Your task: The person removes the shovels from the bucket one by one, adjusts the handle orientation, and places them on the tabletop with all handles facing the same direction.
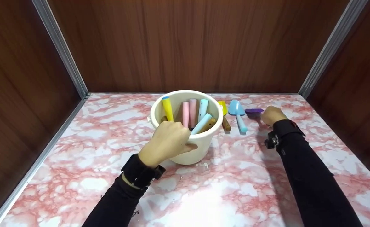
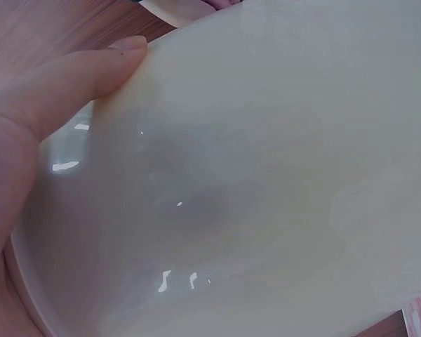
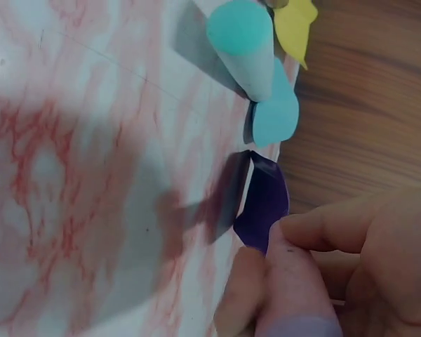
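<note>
A cream bucket stands on the table with several handles sticking up inside it: yellow, pink, light blue and brown. My left hand grips its near rim, thumb against the outer wall and the other fingers over the edge. In the left wrist view the thumb lies along the bucket's wall. At the right, my right hand holds a small purple toy shovel by its pinkish handle. Its purple blade points left, close over the table and its own shadow.
Between the bucket and my right hand lie a light blue shovel and a yellow one with a brown handle. Under everything is a pink-and-white marbled tabletop. Brown wood-grain panels enclose the back and both sides.
</note>
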Motion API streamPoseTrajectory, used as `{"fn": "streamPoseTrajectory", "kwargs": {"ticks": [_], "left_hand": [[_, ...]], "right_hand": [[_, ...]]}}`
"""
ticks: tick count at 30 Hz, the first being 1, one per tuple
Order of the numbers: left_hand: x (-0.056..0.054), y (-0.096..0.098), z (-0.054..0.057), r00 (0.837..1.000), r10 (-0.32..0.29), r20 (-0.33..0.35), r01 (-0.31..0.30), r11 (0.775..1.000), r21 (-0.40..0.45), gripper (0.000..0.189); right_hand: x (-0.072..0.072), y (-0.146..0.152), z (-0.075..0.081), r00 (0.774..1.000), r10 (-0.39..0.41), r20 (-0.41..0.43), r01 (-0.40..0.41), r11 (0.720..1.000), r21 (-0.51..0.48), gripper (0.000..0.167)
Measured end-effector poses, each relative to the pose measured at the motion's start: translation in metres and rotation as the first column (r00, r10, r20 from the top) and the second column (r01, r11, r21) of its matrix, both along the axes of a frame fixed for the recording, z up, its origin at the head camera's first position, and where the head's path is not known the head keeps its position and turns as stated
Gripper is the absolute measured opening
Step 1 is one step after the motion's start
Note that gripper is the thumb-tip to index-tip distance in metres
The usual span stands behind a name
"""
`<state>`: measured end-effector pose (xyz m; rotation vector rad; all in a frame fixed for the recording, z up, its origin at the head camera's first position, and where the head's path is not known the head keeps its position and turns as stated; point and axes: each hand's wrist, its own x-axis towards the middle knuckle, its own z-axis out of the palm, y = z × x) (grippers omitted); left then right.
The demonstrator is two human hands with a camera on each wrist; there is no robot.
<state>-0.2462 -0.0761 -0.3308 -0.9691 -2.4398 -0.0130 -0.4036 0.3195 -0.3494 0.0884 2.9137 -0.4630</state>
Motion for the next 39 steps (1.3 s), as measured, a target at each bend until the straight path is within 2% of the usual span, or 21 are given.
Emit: {"fn": "streamPoseTrajectory", "kwargs": {"ticks": [3, 10, 16, 24, 28, 35, 39], "left_hand": [[0.000, 0.000, 0.001, 1.000, 0.005, 0.002, -0.005, 1.000, -0.007, 0.054], [0.001, 0.001, 0.001, 1.000, 0.007, 0.001, -0.007, 1.000, -0.010, 0.054], [0.001, 0.001, 0.001, 1.000, 0.000, 0.002, 0.000, 1.000, -0.004, 0.053], [0.001, 0.000, 0.000, 1.000, 0.005, -0.024, -0.005, 1.000, -0.018, 0.054], [0.001, 0.001, 0.001, 1.000, 0.008, -0.021, -0.009, 1.000, -0.024, 0.054], [0.000, 0.001, 0.003, 1.000, 0.021, 0.002, -0.021, 1.000, -0.019, 0.054], [0.000, 0.002, 0.002, 0.999, 0.014, 0.032, -0.014, 1.000, -0.004, 0.054]], "right_hand": [[0.001, -0.001, -0.005, 0.999, -0.009, -0.043, 0.009, 1.000, -0.005, 0.029], [0.005, -0.006, -0.022, 0.988, -0.028, -0.150, 0.031, 0.999, 0.020, 0.046], [0.007, -0.008, -0.031, 0.973, -0.055, -0.224, 0.059, 0.998, 0.011, 0.047], [0.001, 0.001, -0.044, 0.981, -0.053, -0.186, 0.048, 0.998, -0.034, 0.046], [0.004, 0.005, -0.046, 0.989, -0.045, -0.144, 0.034, 0.997, -0.074, 0.042], [0.013, 0.005, -0.035, 0.999, -0.033, -0.017, 0.032, 0.998, -0.061, 0.044], [0.024, 0.009, -0.027, 0.999, -0.043, -0.020, 0.041, 0.996, -0.078, 0.028]]}}
